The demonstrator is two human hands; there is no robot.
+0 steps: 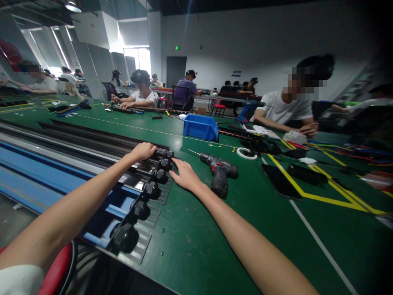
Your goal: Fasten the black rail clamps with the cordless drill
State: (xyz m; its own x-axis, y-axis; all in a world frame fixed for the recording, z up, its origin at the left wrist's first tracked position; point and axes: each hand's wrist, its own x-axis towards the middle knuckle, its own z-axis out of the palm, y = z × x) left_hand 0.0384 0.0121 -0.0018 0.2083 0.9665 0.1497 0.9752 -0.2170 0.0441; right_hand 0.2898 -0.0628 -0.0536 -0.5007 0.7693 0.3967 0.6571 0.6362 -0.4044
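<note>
Long black rails (pixel 101 141) lie side by side on the green table, with black cable glands (pixel 151 189) along their near ends. Slotted metal tabs (pixel 139 246) stick out beneath these glands. My left hand (pixel 143 151) is curled over the far rails just short of their ends; its fingertips are hidden. Beside the farthest gland is my right hand (pixel 186 175), its fingers stretched out and its thumb apart, with the fingertips at the gland. A black and red cordless drill (pixel 221 169) lies to the right of that hand, its bit pointing left.
Blue rails (pixel 55 168) lie on the near left. Behind the drill are a blue bin (pixel 201 127) and a white tape roll (pixel 246 153). A dark phone-like slab (pixel 281 180) rests by yellow tape lines. A co-worker (pixel 285 106) sits across on the right; others sit farther back.
</note>
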